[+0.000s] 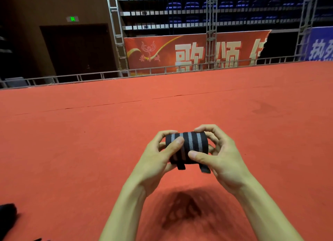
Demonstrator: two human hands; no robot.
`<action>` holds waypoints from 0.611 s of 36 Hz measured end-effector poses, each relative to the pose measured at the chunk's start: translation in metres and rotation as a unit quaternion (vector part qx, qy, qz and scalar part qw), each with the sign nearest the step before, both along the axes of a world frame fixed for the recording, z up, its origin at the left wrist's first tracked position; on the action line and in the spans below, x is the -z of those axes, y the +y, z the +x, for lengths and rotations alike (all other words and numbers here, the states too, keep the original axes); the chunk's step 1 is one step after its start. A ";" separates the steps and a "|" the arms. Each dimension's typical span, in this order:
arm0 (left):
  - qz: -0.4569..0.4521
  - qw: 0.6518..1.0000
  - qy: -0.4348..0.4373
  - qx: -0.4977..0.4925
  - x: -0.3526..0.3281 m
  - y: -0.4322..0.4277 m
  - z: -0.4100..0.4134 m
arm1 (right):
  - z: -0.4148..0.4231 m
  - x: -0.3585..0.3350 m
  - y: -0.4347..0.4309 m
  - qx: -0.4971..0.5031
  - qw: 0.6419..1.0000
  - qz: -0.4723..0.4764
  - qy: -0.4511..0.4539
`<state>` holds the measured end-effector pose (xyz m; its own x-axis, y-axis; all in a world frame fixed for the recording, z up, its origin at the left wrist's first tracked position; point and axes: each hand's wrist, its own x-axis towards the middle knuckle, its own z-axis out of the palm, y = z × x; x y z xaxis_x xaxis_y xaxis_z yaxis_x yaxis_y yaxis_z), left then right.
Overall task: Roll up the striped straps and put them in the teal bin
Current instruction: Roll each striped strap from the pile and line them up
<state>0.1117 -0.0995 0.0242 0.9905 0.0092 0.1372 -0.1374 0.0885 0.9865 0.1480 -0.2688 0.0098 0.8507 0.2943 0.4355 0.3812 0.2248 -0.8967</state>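
Looking down, we see the striped strap [191, 144] held in the air between both hands, above the red carpeted floor [90, 141] and not touching it. It is wound into a short, thick roll (black, with grey stripes running round it) that lies crosswise between the palms. Our left hand [156, 157] clasps the roll's left end: the thumb presses across the front of the stripes and the fingers [167, 132] curl over the top. Our right hand [223, 159] clasps the right end, thumb laid on the lower front of the roll, its fingers bent over the top and round the far side. Two black tabs [181, 167] hang out below the roll; we cannot quite tell how they join it, since the thumbs cover that part. A dark object [7, 215], possibly cloth, lies at the lower left edge of the view. Beyond the floor's far edge we see a low metal rail [90, 75], a red banner [180, 51], a green sign [72, 18] and rows of blue seats [225, 4].
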 end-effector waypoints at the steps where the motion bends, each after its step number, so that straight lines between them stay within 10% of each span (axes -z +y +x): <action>1: -0.012 1.000 -0.006 -0.006 0.000 0.001 0.001 | 0.000 -0.001 -0.001 -0.008 1.000 0.001 0.007; 22: -0.056 0.994 -0.085 0.048 0.009 0.008 0.004 | 0.000 -0.002 -0.003 -0.036 0.999 -0.001 -0.008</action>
<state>0.1161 -0.0914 0.0154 0.9501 -0.0599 0.3062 -0.2870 0.2167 0.9331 0.1478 -0.2721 0.0118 0.8198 0.3558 0.4487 0.3785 0.2515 -0.8908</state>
